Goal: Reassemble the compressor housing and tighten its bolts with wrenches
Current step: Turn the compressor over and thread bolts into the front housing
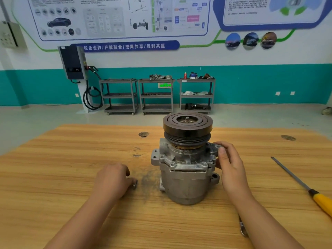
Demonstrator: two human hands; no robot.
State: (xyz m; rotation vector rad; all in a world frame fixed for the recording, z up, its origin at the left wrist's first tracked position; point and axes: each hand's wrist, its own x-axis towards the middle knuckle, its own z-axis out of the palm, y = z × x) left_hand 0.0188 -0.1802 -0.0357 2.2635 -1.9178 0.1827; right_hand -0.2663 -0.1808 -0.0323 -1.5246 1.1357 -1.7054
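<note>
The grey metal compressor point(185, 177) stands upright on the wooden table point(71, 159), its dark grooved pulley point(187, 129) on top. My right hand point(231, 166) grips the housing's right side at the upper flange, thumb on a mounting ear. My left hand point(112, 178) lies on the table left of the compressor, fingers curled, pinching a small metal bolt point(135, 184) at its fingertips.
A yellow-handled file or screwdriver point(305, 187) lies at the right edge. A metal wrench point(242, 227) peeks out beside my right forearm. A dark grime smear marks the table left of the compressor. Grey shelf carts point(156, 96) stand by the far wall.
</note>
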